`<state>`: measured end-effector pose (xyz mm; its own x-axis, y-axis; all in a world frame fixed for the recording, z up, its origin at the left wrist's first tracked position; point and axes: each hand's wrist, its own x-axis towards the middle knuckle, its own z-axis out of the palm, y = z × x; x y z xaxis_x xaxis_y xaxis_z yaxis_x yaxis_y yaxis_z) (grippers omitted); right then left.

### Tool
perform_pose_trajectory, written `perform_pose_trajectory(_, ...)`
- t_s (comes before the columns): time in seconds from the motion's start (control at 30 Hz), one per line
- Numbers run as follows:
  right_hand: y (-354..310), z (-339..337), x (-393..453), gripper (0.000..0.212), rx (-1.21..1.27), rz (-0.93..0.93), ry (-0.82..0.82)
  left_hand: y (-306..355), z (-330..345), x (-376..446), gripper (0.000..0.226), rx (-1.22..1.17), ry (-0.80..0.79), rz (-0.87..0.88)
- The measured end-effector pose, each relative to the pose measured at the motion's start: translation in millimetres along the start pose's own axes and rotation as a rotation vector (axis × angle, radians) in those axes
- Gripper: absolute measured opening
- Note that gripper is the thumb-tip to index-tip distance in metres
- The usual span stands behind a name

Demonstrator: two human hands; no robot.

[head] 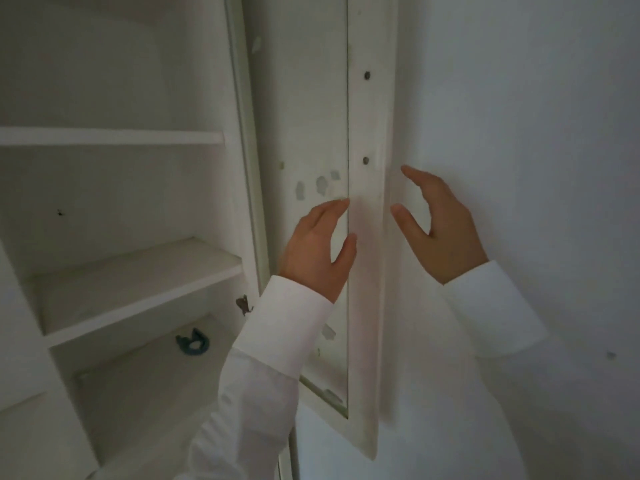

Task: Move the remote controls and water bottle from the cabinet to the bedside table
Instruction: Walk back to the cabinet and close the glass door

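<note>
A white cabinet (114, 136) with several shelves stands open on the left. Its door (367, 271) is swung out and seen edge-on in the middle. My left hand (317, 249) is raised on the inner side of the door's edge, fingers apart, its fingertips at the edge. My right hand (441, 226) is raised on the outer side of the door, fingers apart, holding nothing. Both arms wear white sleeves. No remote control and no water bottle shows on the shelves in view.
A small dark blue ring-shaped object (193, 342) lies on a lower shelf. A dark hinge (243, 304) sits on the cabinet frame. A plain white wall (536, 133) fills the right side, close behind the door.
</note>
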<state>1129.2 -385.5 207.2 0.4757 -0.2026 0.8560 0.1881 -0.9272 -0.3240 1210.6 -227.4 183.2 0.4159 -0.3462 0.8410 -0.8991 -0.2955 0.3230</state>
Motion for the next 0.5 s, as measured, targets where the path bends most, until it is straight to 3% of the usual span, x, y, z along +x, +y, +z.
perform_pose_trajectory(0.17,7,18,5,0.052,0.009,-0.019,-0.067,-1,18,-4,0.054,0.028,-0.068,-0.055)
perform_pose_trajectory(0.5,7,31,4,0.042,0.107,-0.056,0.015,-8,27,-18,0.057,0.003,-0.097,-0.049)
